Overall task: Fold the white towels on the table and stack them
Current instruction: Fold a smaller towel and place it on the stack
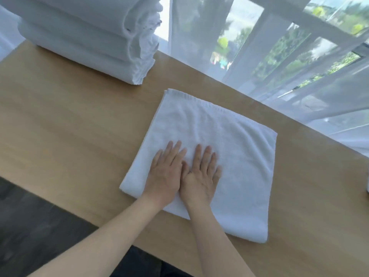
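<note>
From the head view I see my left hand (165, 174) and my right hand (201, 176) lying side by side, thumbs almost touching, flat on the white towel (229, 140). All my fingers are straight and spread a little; they grip nothing, they only press the cloth down near its left-front part. The towel lies on the wooden table (65, 124), approx. in the middle in front of me, already folded at least once: the near edge looks thick and rounded, the far edge shows a thin hem. At the far left corner of the table stands the stack of folded towels (79, 37), well apart from the one under my palms. Behind the table hangs a sheer curtain (279, 66) w/ a window behind it. I judge the towel to be soft, light and limp, so it will sag if I lift it by one point only, and it can slide on the smooth wood when I push. It is not fragile. For the next fold I think it is best to pinch two corners of one short edge, one per hand, and bring them over; for carrying to the stack, better both hands under the folded edge, so the layers do not open.
</note>
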Demonstrator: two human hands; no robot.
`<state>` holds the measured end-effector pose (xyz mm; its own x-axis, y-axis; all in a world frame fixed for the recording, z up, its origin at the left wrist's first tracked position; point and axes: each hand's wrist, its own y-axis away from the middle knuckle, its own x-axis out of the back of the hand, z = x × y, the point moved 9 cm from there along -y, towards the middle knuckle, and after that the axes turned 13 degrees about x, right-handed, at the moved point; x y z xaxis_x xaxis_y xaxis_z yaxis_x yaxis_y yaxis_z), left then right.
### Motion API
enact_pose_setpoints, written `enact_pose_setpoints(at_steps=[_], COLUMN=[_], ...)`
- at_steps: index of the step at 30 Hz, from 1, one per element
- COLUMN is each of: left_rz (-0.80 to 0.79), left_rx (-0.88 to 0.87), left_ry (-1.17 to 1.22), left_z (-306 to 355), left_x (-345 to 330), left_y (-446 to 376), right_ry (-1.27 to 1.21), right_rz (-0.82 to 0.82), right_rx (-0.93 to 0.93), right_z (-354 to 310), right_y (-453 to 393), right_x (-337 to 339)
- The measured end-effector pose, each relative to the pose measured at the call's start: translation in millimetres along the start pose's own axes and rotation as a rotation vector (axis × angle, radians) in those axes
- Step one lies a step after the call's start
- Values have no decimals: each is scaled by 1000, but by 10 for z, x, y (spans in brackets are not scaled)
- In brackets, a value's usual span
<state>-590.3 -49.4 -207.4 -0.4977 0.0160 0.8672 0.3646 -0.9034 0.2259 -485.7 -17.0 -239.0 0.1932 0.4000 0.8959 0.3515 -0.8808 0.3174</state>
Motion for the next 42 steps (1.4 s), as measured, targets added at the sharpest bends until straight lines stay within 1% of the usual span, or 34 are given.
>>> enact_pose_setpoints(at_steps=[1, 3, 5, 6, 7, 9, 10, 11, 15, 18, 20, 21, 23, 25, 27, 28, 29, 31, 33, 34, 36, 37, 39, 41, 42], left_rz=[-40, -79, -67, -53, -26, 21, 30, 34, 56, 63, 76, 76, 77, 79, 78, 75, 69, 62, 49, 46, 41, 37, 33, 22, 21], left_rx=[30, 17, -40, -57, -63, -62, -62, -65, -60, -65, -63, -66, -74, -77, -81, -86, -86, -87, -81, -79, -72, -71, -69, -56, -52], left_ry=[-40, -173, -308, -348, -366, -358, -351, -344, -331, -322, -324, -326, -323, -324, -329, -333, -336, -339, -335, -329, -318, -310, -294, -291, -290], left_z=[-32, -18, 24, 36, 40, 42, 50, 56, 82, 73, 71, 78, 88, 72, 68, 72, 72, 74, 69, 69, 74, 82, 99, 84, 73], left_x=[-59, -155, -215, -232, -243, -250, -242, -242, -196, -178, -169, -176, -192, -196, -208, -216, -224, -226, -222, -215, -206, -201, -185, -188, -192], left_y=[-45, -139, -204, -231, -253, -274, -272, -274, -290, -292, -301, -294, -284, -305, -301, -297, -297, -312, -304, -301, -298, -298, -297, -302, -299], right_ry=[-39, -88, -61, -23, 17, 72, 93, 119, 120, 107, 39, 14, 5, 25, 71, 90, 101, 116, 81, 52, -6, -13, -41, -48, -10], right_rz=[12, 85, 221, 256, 244, 139, 101, 96, 86, 95, 146, 182, 246, 238, 171, 153, 159, 182, 169, 167, 212, 252, 321, 265, 214], right_rx=[-10, 26, 89, 117, 154, 243, 272, 273, 79, -66, -130, -119, 19, 190, 272, 263, 210, 25, -159, -220, -276, -260, -121, 77, 134], right_z=[14, 74, 216, 318, 420, 619, 731, 876, 1541, 1821, 1783, 1655, 1188, 737, 653, 770, 957, 1360, 1673, 1743, 1682, 1547, 1089, 662, 606], right_y=[-40, -91, -117, -149, -213, -405, -480, -554, -906, -1080, -1123, -1091, -925, -667, -475, -468, -509, -628, -739, -781, -769, -712, -506, -234, -102], right_x=[29, 170, 407, 491, 535, 538, 550, 593, 857, 1018, 1074, 1081, 997, 777, 564, 544, 577, 704, 831, 881, 946, 952, 844, 548, 412])
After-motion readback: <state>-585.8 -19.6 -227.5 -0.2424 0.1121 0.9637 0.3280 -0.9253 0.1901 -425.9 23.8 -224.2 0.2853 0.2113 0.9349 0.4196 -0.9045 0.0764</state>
